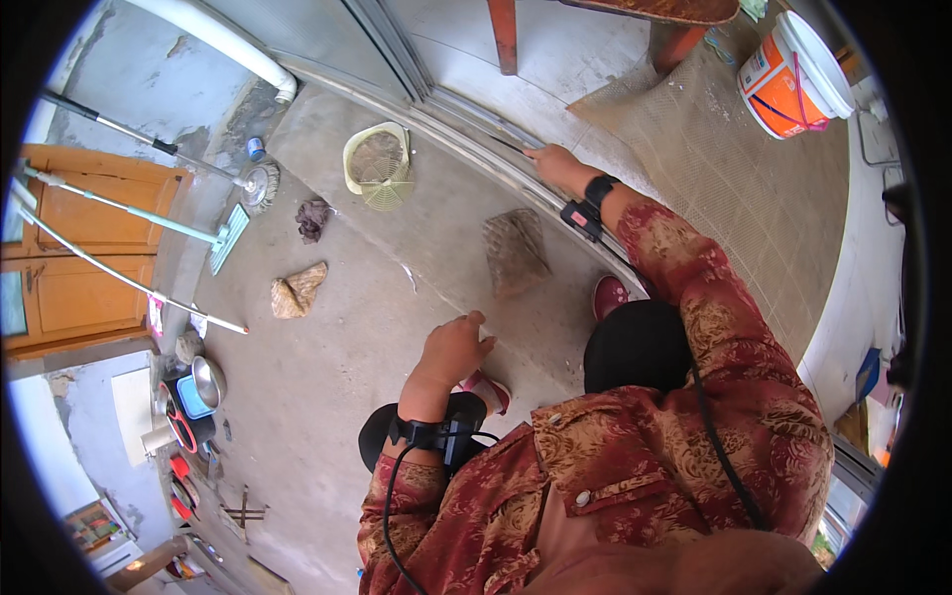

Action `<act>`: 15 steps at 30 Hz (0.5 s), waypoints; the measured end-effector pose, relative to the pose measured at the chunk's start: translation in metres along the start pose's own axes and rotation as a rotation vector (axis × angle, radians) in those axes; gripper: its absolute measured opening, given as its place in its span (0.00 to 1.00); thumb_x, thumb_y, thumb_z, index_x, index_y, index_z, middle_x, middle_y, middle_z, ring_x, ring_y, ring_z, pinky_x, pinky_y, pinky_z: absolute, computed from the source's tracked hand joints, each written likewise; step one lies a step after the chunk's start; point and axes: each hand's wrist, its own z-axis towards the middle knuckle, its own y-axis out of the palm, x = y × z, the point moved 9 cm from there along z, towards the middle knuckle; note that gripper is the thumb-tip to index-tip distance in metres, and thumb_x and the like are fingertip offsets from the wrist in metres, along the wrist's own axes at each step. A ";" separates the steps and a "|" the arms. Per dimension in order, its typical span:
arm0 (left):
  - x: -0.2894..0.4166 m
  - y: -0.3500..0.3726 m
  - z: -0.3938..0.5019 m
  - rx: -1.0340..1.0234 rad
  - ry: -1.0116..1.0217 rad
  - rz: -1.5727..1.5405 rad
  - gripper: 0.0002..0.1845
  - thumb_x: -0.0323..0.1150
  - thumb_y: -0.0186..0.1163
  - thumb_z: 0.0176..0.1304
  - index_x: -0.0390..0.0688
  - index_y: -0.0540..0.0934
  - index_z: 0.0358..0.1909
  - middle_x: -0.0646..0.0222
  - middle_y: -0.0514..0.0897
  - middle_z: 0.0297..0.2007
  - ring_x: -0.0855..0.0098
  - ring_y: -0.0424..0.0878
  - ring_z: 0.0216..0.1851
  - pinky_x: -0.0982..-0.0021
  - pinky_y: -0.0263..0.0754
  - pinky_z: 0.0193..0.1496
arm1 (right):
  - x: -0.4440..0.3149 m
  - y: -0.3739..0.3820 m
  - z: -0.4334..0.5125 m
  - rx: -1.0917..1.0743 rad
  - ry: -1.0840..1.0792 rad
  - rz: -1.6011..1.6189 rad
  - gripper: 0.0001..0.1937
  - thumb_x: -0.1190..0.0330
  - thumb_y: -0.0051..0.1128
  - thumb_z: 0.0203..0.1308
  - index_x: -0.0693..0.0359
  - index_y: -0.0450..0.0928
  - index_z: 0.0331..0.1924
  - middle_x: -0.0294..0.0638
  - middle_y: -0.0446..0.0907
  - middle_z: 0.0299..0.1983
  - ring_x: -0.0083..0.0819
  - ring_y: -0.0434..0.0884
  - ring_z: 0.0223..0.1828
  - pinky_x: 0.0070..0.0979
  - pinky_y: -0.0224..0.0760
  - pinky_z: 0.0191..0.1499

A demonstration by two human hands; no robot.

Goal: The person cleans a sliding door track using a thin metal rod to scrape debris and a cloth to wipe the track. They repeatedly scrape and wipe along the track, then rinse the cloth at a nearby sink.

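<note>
At the sliding-door track (483, 123), my right hand (563, 168) grips a thin dark tool (510, 144) whose tip points along the metal groove. What kind of tool it is cannot be made out, and its handle is hidden in the fist. My left hand (455, 348) hangs over the concrete floor by my left knee, with nothing in it and thumb and fingers apart. A crumpled brown cloth (515, 251) lies on the floor between my hands, just outside the door sill. My right shoe (611, 295) is close to the sill.
A pale green basket (408, 167) holding dirt stands ahead. Left of it lie a dark rag (312, 220) and a tan cloth (299, 290). A round mop (259, 187) and a green squeegee-like head (229, 239) lean left. Indoors are a mat (732, 175) and an orange-white bucket (788, 82).
</note>
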 end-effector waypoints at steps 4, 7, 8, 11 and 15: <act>0.003 -0.003 -0.005 0.009 0.010 -0.003 0.21 0.42 0.63 0.61 0.42 0.78 0.52 0.58 0.87 0.35 0.55 0.84 0.41 0.59 0.77 0.44 | 0.006 -0.017 -0.056 -0.003 0.031 -0.013 0.21 0.70 0.47 0.62 0.51 0.78 0.60 0.61 0.81 0.43 0.58 0.81 0.40 0.42 0.75 0.46; 0.002 -0.004 -0.009 -0.018 -0.002 -0.014 0.19 0.42 0.62 0.61 0.42 0.77 0.50 0.55 0.86 0.38 0.52 0.84 0.42 0.57 0.77 0.45 | 0.018 -0.017 -0.084 -0.075 0.121 0.020 0.22 0.71 0.46 0.62 0.50 0.79 0.60 0.60 0.81 0.40 0.56 0.81 0.39 0.41 0.74 0.45; 0.002 -0.004 -0.007 -0.033 -0.016 -0.019 0.19 0.42 0.62 0.61 0.42 0.77 0.48 0.54 0.85 0.40 0.51 0.83 0.42 0.55 0.78 0.45 | 0.022 -0.017 -0.084 -0.093 0.146 0.016 0.22 0.71 0.46 0.62 0.49 0.79 0.60 0.60 0.81 0.38 0.55 0.81 0.39 0.42 0.74 0.45; -0.003 -0.005 -0.003 -0.054 -0.053 -0.023 0.18 0.42 0.62 0.61 0.42 0.77 0.48 0.55 0.85 0.41 0.52 0.83 0.42 0.55 0.77 0.45 | 0.016 -0.014 -0.054 -0.070 0.066 -0.008 0.19 0.70 0.48 0.65 0.45 0.80 0.59 0.65 0.78 0.36 0.56 0.79 0.36 0.38 0.72 0.44; -0.004 -0.006 0.001 -0.021 -0.016 -0.006 0.20 0.42 0.61 0.62 0.41 0.77 0.50 0.56 0.86 0.36 0.53 0.84 0.41 0.58 0.77 0.44 | -0.009 0.001 0.033 -0.028 -0.045 -0.154 0.24 0.74 0.46 0.60 0.53 0.77 0.61 0.58 0.82 0.37 0.55 0.82 0.40 0.44 0.74 0.45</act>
